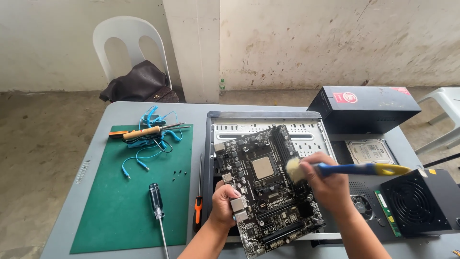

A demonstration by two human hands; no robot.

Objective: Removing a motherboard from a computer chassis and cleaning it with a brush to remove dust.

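The motherboard (268, 184) is held tilted above the open computer case (218, 139), which lies flat on the grey surface (201, 109). The left hand (224, 206) grips the motherboard at its lower left edge, thumb pressed on the port blocks and fingers wrapped underneath. The right hand (328, 184) is closed around the blue and yellow handle of a brush (354, 169); the pale bristles touch the motherboard's right side, just right of the central processor socket.

Left of the motherboard, an orange-handled screwdriver (198, 206) lies just beside the case wall. Further left, a green mat (110, 225) carries a dark-handled screwdriver (156, 204), several small screws (178, 172), a soldering iron (143, 132) and blue wires (153, 144). Right of the motherboard lie a hard drive (369, 151), a black box (364, 108) and a power supply (417, 201) with a fan grille, all close together. Bare surface shows behind the mat and along the surface's left edge.
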